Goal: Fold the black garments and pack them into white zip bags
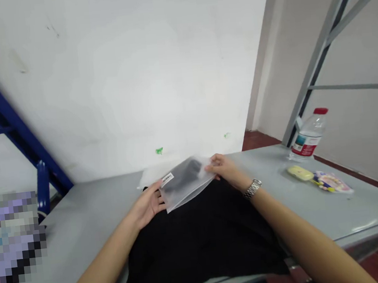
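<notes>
Between my hands is a frosted clear plastic bag (183,185) with a white barcode label (167,178) near its left corner. My left hand (150,204) pinches that corner, thumb on top by the label. At the bag's other end my right hand (224,169), with a metal watch on its wrist, grips the edge between thumb and fingers. The bag's near edge gapes slightly. Below it a black cloth garment (202,239) lies spread on the grey table (92,214), its near end reaching the table's front edge. Behind the bag lies more whitish plastic (148,175), partly covered.
On the right stand a water bottle with a red cap (310,135), a pale yellow case (299,173) and a colourful flat packet (331,182). A white wall (168,71) rises behind the table. A blue metal frame (10,110) is at left, above a pixelated area.
</notes>
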Action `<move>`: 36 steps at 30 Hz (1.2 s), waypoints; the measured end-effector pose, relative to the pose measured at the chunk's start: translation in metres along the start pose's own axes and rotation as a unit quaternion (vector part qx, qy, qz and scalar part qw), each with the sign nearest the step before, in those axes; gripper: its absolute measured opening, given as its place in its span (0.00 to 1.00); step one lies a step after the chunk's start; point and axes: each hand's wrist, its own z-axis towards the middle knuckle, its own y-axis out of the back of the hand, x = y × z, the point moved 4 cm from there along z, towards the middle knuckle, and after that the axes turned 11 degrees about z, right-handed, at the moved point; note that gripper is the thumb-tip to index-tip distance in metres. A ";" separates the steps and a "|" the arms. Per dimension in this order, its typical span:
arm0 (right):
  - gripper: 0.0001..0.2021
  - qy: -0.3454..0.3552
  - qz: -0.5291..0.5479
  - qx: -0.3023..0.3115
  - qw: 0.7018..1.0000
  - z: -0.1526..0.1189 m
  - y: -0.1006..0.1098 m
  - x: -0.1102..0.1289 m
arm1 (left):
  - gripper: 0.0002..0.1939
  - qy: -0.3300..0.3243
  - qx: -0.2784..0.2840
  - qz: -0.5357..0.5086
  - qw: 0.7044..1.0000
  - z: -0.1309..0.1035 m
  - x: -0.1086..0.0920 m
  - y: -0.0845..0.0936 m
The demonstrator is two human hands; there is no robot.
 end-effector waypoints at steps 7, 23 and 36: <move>0.23 0.199 -0.262 -0.088 0.940 -0.011 -0.005 0.003 | 0.08 0.028 -0.075 -0.019 0.997 0.012 0.016 0.005; 0.23 0.289 -0.510 0.203 0.784 -0.035 -0.061 -0.010 | 0.06 0.029 -0.029 -0.054 0.998 0.003 0.020 -0.013; 0.08 0.483 -0.588 0.108 0.640 -0.052 -0.069 0.000 | 0.22 0.010 0.008 0.123 0.992 -0.010 0.016 -0.020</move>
